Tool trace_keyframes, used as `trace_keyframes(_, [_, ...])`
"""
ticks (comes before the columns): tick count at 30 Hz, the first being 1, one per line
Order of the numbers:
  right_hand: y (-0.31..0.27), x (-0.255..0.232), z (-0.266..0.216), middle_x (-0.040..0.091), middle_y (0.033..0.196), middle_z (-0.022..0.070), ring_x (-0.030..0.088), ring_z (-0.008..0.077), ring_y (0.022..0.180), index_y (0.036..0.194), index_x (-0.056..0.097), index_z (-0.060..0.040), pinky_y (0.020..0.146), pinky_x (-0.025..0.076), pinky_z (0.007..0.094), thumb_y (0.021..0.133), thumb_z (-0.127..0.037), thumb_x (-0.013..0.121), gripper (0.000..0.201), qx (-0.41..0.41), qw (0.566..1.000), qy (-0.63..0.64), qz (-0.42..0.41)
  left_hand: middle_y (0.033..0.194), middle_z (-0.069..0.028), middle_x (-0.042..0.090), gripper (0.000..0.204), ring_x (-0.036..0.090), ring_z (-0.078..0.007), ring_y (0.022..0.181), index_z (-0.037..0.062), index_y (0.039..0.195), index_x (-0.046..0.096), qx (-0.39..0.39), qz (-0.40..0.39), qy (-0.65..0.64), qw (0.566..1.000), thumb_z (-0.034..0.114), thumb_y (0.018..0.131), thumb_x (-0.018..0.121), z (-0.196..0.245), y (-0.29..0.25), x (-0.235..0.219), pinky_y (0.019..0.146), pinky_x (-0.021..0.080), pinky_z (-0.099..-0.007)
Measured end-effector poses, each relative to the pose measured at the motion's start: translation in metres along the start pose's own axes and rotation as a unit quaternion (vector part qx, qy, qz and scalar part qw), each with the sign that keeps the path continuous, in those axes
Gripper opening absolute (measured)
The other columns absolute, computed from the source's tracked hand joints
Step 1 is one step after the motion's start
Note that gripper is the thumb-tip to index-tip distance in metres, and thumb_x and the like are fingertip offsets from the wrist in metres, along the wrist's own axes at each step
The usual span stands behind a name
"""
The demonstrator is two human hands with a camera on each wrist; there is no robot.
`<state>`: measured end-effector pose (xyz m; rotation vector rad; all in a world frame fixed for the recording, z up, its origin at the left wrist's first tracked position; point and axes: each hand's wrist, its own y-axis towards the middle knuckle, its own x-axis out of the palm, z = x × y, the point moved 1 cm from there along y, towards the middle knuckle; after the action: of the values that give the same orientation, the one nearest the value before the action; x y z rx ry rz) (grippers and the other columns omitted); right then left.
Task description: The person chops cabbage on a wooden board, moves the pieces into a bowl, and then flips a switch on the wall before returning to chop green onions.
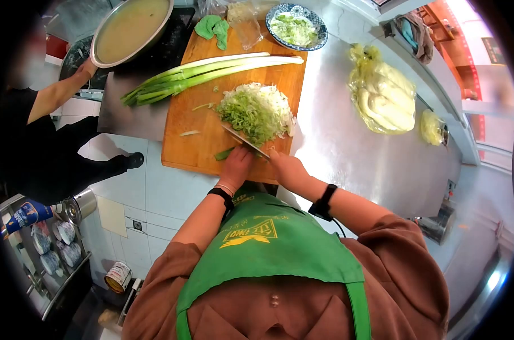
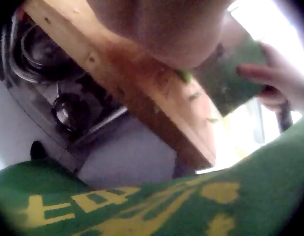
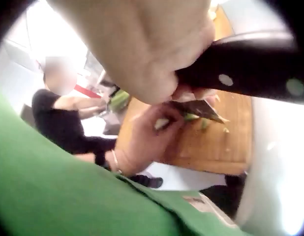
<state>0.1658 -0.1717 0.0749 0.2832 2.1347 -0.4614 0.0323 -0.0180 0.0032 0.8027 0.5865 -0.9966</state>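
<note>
Nearby, long scallions (image 1: pixel 203 73) and a chopped heap (image 1: pixel 254 113) crowd the board (image 1: pixel 183 150), a bowl (image 1: pixel 323 35) at its far corner. The right hand (image 1: pixel 292 171) grips a knife (image 1: pixel 245 141); the left hand (image 1: pixel 236 168) holds a scallion piece (image 3: pixel 162 123).

Clearance: my right hand (image 1: pixel 291 170) can pass over the worktop (image 1: pixel 330 141) between the cutting board's (image 1: pixel 180 150) right edge and the yellow bag (image 1: pixel 384 99); my left hand (image 1: pixel 238 165), over the board's near-left corner. Obstructions: the knife (image 1: pixel 244 140) bars the chopped heap (image 1: pixel 257 110); whole scallions (image 1: pixel 211 73) cross the left edge; a bowl (image 1: pixel 296 25) occupies the far-right corner.
</note>
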Motion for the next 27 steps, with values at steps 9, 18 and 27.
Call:
trace_keyframes(9, [0.043,-0.011,-0.016,0.066,0.082,0.0216,0.066,0.0457,0.078,0.104,0.047,-0.004,0.064,0.051,0.0542,0.09,-0.007,0.059,0.018,0.017,0.999,0.01,-0.027,0.101,-0.0105,0.063,0.016,0.061,-0.0319,0.099,0.006,0.094,0.063,-0.012,-0.033,-0.019,0.999,0.003,0.079,0.063,-0.002,0.0,-0.005,0.085,0.054,-0.0407])
trace_keyframes(18, [0.062,0.016,-0.022,0.066,0.08,0.0231,0.065,0.0472,0.076,0.104,0.049,-0.0036,0.068,0.051,0.0549,0.097,-0.017,0.059,0.019,-0.01,0.998,0.054,0.031,0.102,-0.0132,0.063,0.015,0.06,-0.0351,0.098,0.0037,0.096,0.064,0.004,-0.009,-0.04,0.999,0.001,0.081,0.066,0.002,-0.002,-0.005,0.085,0.053,-0.0423])
trace_keyframes(27, [0.046,-0.037,-0.007,0.067,0.091,0.0252,0.064,0.0481,0.087,0.111,0.053,-0.0061,0.074,0.052,0.0531,0.099,-0.02,0.059,0.019,0.052,0.991,0.094,0.077,0.103,-0.0125,0.065,0.017,0.063,-0.0336,0.104,0.004,0.098,0.065,0.027,-0.003,-0.011,1.0,0.002,0.081,0.064,0.003,-0.009,-0.012,0.089,0.054,-0.0389])
